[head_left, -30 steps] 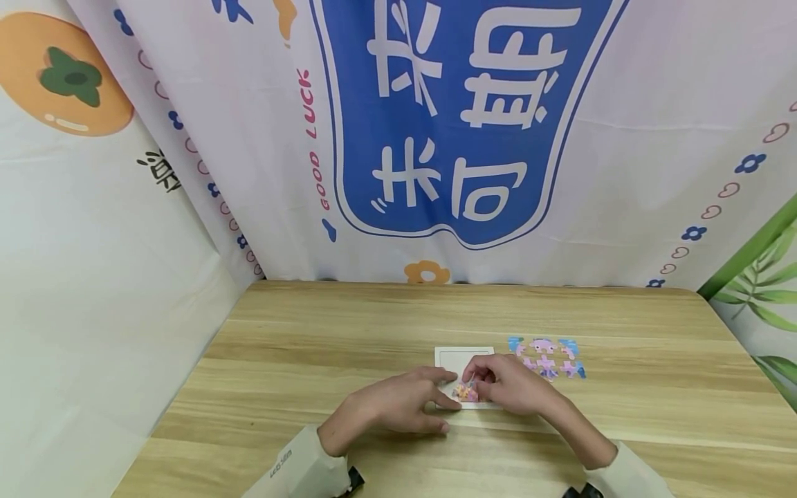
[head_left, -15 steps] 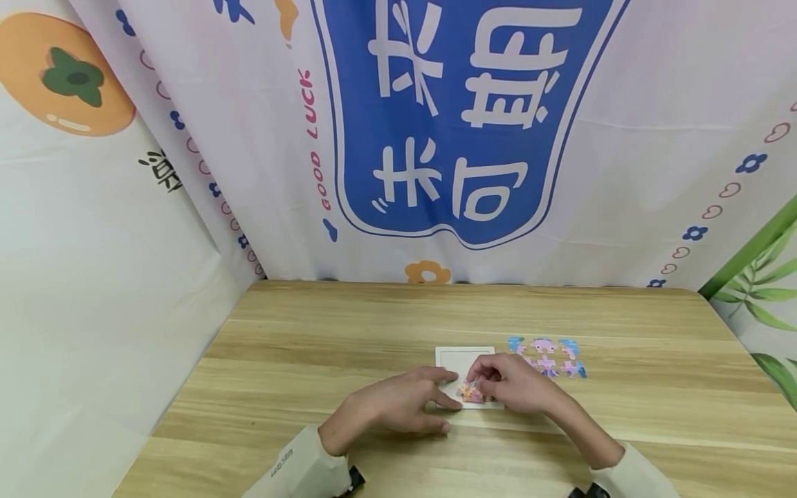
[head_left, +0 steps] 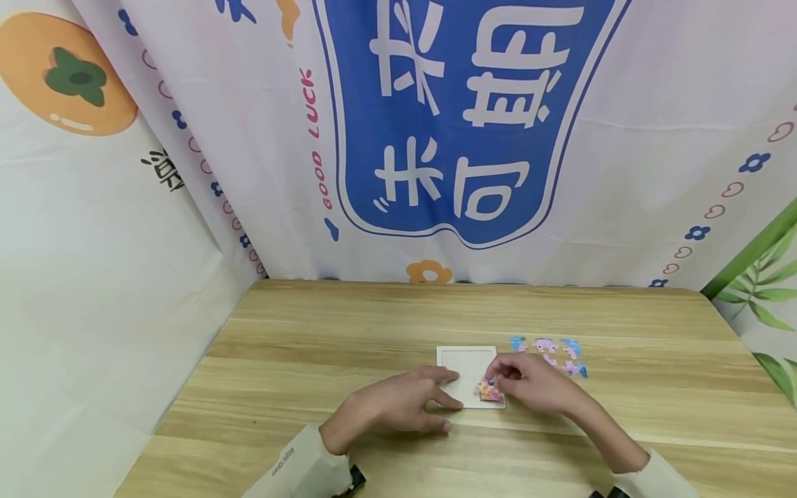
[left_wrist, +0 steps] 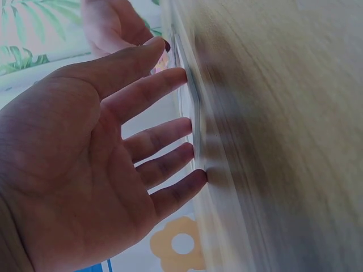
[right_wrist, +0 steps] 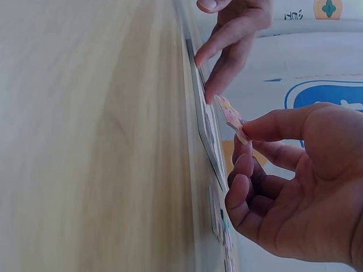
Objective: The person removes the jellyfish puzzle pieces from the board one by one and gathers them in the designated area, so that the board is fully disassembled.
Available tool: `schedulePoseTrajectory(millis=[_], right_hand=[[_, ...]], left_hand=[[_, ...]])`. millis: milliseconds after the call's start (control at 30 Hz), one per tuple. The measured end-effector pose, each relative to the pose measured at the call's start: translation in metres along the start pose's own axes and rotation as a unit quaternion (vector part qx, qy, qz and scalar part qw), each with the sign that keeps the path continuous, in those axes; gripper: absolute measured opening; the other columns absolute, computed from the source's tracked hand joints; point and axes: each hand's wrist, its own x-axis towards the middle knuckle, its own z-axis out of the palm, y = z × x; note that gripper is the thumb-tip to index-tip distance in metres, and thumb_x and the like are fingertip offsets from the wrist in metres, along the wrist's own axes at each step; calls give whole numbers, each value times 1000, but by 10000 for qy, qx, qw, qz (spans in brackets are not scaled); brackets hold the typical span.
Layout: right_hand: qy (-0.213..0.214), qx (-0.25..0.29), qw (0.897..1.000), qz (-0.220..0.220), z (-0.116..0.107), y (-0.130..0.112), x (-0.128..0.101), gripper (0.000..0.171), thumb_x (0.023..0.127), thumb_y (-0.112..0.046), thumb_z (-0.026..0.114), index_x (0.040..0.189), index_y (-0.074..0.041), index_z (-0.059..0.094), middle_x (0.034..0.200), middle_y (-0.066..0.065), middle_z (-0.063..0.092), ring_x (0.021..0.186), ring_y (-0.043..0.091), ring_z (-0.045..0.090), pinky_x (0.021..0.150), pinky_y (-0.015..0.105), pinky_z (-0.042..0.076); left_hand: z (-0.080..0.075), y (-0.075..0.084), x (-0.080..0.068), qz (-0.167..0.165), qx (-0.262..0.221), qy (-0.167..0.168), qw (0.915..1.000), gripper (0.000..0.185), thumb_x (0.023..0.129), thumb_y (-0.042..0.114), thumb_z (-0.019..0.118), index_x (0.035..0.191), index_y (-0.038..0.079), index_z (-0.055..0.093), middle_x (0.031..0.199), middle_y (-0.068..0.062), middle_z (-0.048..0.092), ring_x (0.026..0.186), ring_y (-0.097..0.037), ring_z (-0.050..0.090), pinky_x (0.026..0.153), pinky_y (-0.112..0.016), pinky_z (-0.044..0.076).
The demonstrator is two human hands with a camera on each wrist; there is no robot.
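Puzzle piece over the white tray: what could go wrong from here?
1. The right hand pinches the puzzle piece only by its edge, tilted above the white tray; it could slip or land askew.
2. The left hand steadies the tray with fingertips at its edge only; a push from the piece may slide it on the table.
3. The loose pieces lie just beyond the right hand; a withdrawal might scatter them.

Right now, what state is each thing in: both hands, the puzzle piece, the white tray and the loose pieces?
Left hand: fingers straight, fingertips resting on the white tray's left edge.
Right hand: pinches the puzzle piece.
Puzzle piece: tilted, lifted just off the tray, not seated.
White tray: flat on the table, mostly unfilled.
Loose pieces: lying flat to the right of the tray, untouched.
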Motion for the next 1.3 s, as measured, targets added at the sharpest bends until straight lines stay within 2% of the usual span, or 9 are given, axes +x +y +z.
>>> schedulePoseTrajectory(millis=[400, 1067, 1300], right_hand=[[140, -52, 9998, 162, -15, 12, -18, 13, 100, -8, 65, 109, -8, 75, 91, 1, 67, 78, 7, 58, 65, 22, 51], [276, -25, 9992, 298, -37, 28, -47, 13, 102, -11, 67, 112, -7, 75, 97, 3, 69, 83, 4, 57, 71, 22, 53], [286, -61, 9984, 480, -46, 33, -55, 13, 102, -11, 67, 112, -8, 74, 98, 3, 68, 84, 3, 55, 71, 22, 51]], left_hand=[[0, 0, 1, 88, 38, -6, 10000, 40, 102, 39, 74, 141, 30, 72, 170, -2, 44, 161, -21, 38, 131, -40, 36], [0, 1, 0, -32, -25, -14, 10000, 39, 102, 39, 75, 140, 31, 72, 170, 1, 45, 160, -20, 38, 131, -39, 37], [-1, 1, -1, -48, -35, 5, 10000, 39, 102, 39, 75, 140, 30, 73, 170, 1, 46, 160, -19, 39, 130, -39, 37]])
